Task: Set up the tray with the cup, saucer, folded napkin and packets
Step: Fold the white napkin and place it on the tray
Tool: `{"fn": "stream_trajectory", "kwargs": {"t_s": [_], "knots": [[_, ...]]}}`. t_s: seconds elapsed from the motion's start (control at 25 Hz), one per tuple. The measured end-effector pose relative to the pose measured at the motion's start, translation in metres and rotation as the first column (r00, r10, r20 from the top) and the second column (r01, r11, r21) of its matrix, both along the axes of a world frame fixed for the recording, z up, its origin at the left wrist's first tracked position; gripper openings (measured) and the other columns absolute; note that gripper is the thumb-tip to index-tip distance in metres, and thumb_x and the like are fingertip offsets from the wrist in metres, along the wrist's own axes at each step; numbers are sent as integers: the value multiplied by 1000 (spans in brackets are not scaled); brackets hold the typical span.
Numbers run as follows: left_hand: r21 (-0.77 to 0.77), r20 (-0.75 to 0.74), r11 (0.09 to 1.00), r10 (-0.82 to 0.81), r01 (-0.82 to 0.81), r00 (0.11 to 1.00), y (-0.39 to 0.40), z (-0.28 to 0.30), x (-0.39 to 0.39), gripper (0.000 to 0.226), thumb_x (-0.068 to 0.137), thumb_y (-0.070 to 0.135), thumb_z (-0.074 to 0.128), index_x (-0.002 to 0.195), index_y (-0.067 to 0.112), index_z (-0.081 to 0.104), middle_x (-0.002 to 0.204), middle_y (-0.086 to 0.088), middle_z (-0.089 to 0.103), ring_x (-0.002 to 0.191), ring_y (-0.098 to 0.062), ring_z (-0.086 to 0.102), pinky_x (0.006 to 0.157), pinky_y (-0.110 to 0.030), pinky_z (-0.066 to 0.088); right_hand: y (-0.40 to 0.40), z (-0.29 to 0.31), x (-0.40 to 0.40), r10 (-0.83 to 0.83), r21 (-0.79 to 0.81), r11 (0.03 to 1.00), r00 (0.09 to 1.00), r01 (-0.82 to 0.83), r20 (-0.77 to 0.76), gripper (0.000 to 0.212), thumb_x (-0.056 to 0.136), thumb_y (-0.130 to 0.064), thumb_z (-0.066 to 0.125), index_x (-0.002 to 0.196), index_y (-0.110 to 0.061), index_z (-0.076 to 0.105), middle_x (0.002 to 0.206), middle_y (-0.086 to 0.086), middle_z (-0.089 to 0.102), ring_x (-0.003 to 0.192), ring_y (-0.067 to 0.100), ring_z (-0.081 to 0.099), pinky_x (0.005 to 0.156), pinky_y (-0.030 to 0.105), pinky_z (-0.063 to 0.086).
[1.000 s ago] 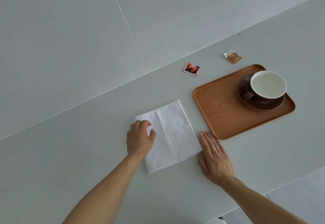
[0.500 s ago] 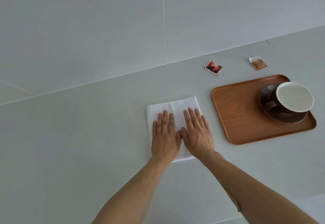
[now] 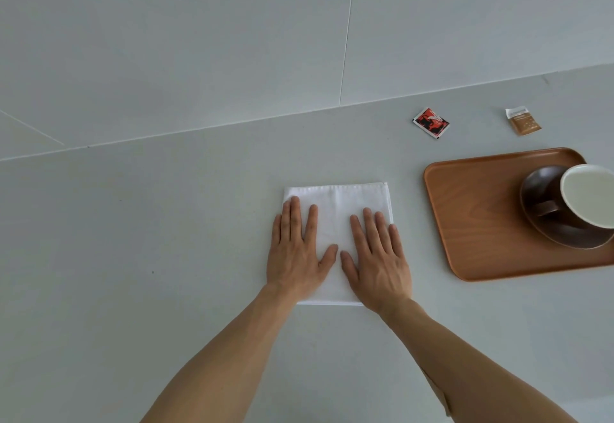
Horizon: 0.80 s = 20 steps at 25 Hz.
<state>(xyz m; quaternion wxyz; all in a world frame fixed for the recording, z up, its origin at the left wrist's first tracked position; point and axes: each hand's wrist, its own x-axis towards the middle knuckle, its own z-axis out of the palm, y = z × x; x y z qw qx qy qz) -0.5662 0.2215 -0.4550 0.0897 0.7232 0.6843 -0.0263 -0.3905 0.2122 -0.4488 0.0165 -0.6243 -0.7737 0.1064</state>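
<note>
A white napkin (image 3: 335, 203) lies flat on the grey counter. My left hand (image 3: 297, 253) rests palm-down on its left half, fingers spread. My right hand (image 3: 377, 259) presses flat on its right half. To the right sits a wooden tray (image 3: 478, 219) carrying a brown saucer (image 3: 538, 190) with a brown cup (image 3: 584, 193), white inside, at its right side. Beyond the tray on the counter lie a red packet (image 3: 431, 122) and a brown packet (image 3: 523, 120).
The grey counter (image 3: 166, 239) stretches left and toward me. A pale tiled wall (image 3: 232, 40) rises behind it. The cup and tray are cut off by the right edge of the view.
Both hands came together flat on the napkin, then slid apart toward its left and right sides. The view swung, so the tray now sits further right.
</note>
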Motion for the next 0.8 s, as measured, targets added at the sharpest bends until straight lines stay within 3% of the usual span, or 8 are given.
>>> {"fn": "stream_trajectory", "kwargs": {"t_s": [0.16,0.32,0.48,0.8], "knots": [[-17,-23,998,65,-65,998,15,7,-17,81,92,64,16,155,13,6,164,-7,-1,150,-23,3,120,-50,5,1,6,0,7,-52,999,1000,-6,23,70,96,-55,18,156,-19,10,164,7,4,151,25,1,123,43,7],[28,-27,999,32,-31,999,26,19,-14,72,97,54,9,154,11,8,164,-4,2,150,-20,-5,120,-51,-4,28,19,-5,-34,-1,999,999,34,0,66,98,-51,24,154,-15,22,162,6,19,150,28,13,119,45,19],[73,40,986,-151,147,988,39,15,14,60,101,40,8,154,12,8,164,-6,4,150,-20,-3,122,-45,7,66,13,-21,34,-19,999,999,-35,-10,59,103,-37,27,155,-13,14,164,6,9,151,26,-3,123,45,0],[-22,4,1000,-11,11,1000,47,4,-18,70,98,52,12,154,12,-2,163,-6,-8,150,-19,-9,122,-43,2,67,-2,-15,-3,-54,999,1000,3,9,68,101,-50,21,156,-15,2,164,8,-3,151,23,-7,123,41,-2]]}}
